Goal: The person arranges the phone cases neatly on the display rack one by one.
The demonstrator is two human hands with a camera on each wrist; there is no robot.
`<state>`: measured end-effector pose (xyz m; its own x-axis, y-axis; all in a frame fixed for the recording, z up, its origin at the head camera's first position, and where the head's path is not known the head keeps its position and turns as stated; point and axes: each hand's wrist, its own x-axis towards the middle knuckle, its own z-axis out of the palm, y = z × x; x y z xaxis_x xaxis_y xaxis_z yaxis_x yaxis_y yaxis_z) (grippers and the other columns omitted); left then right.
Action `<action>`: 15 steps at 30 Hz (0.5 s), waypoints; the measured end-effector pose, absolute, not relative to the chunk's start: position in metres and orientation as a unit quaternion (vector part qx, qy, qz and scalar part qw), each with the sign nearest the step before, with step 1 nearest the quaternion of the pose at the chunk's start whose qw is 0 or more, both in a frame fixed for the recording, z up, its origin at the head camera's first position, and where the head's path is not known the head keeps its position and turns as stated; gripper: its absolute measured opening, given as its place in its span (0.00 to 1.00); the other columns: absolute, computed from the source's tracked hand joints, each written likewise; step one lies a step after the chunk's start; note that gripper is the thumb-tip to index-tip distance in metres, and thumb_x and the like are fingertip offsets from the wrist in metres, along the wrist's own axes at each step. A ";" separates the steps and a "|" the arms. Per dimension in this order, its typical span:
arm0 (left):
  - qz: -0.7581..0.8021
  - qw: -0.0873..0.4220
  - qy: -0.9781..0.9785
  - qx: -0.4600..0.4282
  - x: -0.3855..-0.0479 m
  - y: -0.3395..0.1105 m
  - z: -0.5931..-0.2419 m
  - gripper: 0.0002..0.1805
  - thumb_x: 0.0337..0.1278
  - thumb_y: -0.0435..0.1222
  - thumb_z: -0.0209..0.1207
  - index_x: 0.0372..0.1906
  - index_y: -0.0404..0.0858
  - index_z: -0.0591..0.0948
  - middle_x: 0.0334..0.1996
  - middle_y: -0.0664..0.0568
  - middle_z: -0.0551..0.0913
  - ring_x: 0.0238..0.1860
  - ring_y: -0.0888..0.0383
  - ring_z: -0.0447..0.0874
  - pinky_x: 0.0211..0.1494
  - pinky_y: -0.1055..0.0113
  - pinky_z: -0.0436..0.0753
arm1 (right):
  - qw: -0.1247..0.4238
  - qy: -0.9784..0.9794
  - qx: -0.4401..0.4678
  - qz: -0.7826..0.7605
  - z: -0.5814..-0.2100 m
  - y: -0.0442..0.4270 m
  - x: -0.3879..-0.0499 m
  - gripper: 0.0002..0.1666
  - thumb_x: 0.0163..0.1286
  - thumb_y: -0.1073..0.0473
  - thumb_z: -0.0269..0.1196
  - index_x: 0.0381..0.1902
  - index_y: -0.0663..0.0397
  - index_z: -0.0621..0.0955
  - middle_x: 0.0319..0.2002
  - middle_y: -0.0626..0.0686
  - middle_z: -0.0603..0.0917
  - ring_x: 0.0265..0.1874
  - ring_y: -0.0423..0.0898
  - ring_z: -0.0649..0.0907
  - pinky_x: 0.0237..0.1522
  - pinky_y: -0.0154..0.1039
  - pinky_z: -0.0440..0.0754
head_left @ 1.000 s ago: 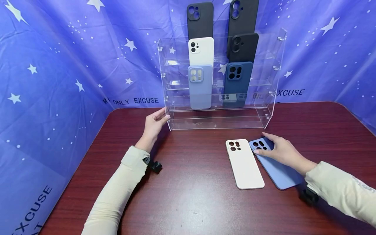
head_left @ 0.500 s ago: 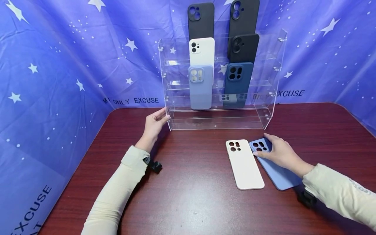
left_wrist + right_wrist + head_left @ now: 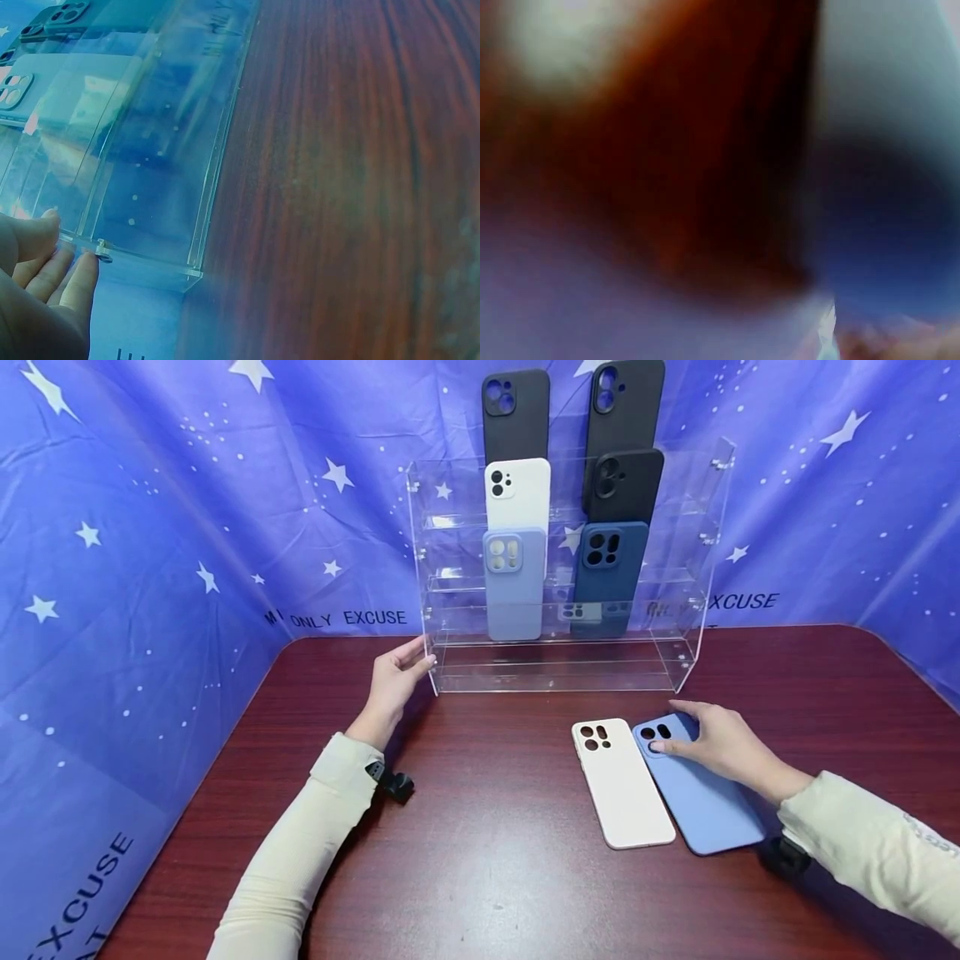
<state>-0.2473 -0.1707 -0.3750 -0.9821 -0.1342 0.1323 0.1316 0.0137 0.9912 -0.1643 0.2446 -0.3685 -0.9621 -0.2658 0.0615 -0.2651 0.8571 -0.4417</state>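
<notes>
My left hand [image 3: 393,683] pinches the lower left side panel of a clear acrylic display stand [image 3: 495,681]. In the left wrist view the thumb lies on one face of that panel and the fingers on the other. At the right, my right hand [image 3: 731,743] holds the upper end of a light blue phone case [image 3: 708,806], thumb by its camera cutouts and fingers over the far edge. Close along its left side lies a cream phone case [image 3: 626,789]. The right wrist view is too blurred to read.
The stand's tiers bear several upright phone cases: a white one [image 3: 517,493], a lavender one [image 3: 515,602], a dark blue one [image 3: 609,585] and black ones [image 3: 517,427]. A blue star-patterned curtain [image 3: 150,527] encloses the dark red wooden table [image 3: 480,860].
The light blue case has shifted slightly left and toward the front in my right hand. The cream case has turned slightly, its top end moving left. My left hand stays on the stand.
</notes>
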 end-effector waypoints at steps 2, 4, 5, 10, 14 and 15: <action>-0.700 0.095 -0.708 -0.001 -0.247 -0.171 -0.375 0.23 0.54 0.20 0.58 0.58 0.27 0.74 0.54 0.34 0.77 0.57 0.44 0.76 0.50 0.75 0.79 | 0.007 0.962 -0.141 -0.233 -0.366 0.248 -0.168 0.38 0.58 0.51 0.68 0.57 0.75 0.73 0.39 0.72 0.80 0.30 0.54 0.77 0.31 0.46 0.76; -0.700 0.095 -0.708 0.000 -0.246 -0.171 -0.375 0.23 0.54 0.21 0.59 0.58 0.27 0.74 0.54 0.35 0.77 0.56 0.44 0.76 0.50 0.75 0.79 | 0.021 0.959 -0.145 -0.242 -0.362 0.251 -0.172 0.31 0.61 0.55 0.66 0.55 0.73 0.74 0.37 0.70 0.81 0.27 0.48 0.74 0.28 0.40 0.74; -0.700 0.095 -0.708 0.000 -0.246 -0.171 -0.375 0.23 0.54 0.21 0.59 0.58 0.27 0.74 0.54 0.35 0.77 0.56 0.45 0.76 0.50 0.75 0.79 | 0.028 0.957 -0.146 -0.247 -0.361 0.253 -0.174 0.29 0.62 0.56 0.65 0.55 0.73 0.75 0.37 0.70 0.82 0.28 0.48 0.75 0.28 0.40 0.74; -0.703 0.096 -0.705 0.001 -0.246 -0.171 -0.375 0.23 0.54 0.20 0.58 0.58 0.27 0.74 0.54 0.34 0.77 0.57 0.44 0.76 0.50 0.75 0.79 | 0.083 0.939 -0.142 -0.301 -0.352 0.259 -0.180 0.23 0.66 0.60 0.62 0.52 0.74 0.77 0.36 0.61 0.85 0.29 0.41 0.79 0.28 0.35 0.78; -0.699 0.097 -0.709 0.000 -0.247 -0.171 -0.375 0.23 0.54 0.20 0.58 0.58 0.27 0.74 0.54 0.34 0.77 0.56 0.44 0.76 0.50 0.76 0.79 | 0.148 0.902 -0.120 -0.387 -0.344 0.263 -0.181 0.21 0.68 0.63 0.58 0.52 0.77 0.75 0.33 0.55 0.85 0.27 0.36 0.81 0.29 0.34 0.83; -0.699 0.097 -0.709 0.000 -0.247 -0.170 -0.375 0.23 0.54 0.20 0.58 0.58 0.27 0.74 0.54 0.34 0.77 0.56 0.44 0.76 0.50 0.76 0.79 | 0.159 0.894 -0.116 -0.403 -0.341 0.265 -0.181 0.21 0.69 0.64 0.58 0.53 0.78 0.74 0.33 0.55 0.85 0.27 0.36 0.81 0.30 0.35 0.83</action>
<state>-0.2474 -0.1704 -0.3755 -0.9813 -0.1347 0.1377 0.1359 0.0228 0.9905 -0.1813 0.2645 -0.3411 -0.9226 -0.3357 -0.1901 -0.0801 0.6487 -0.7569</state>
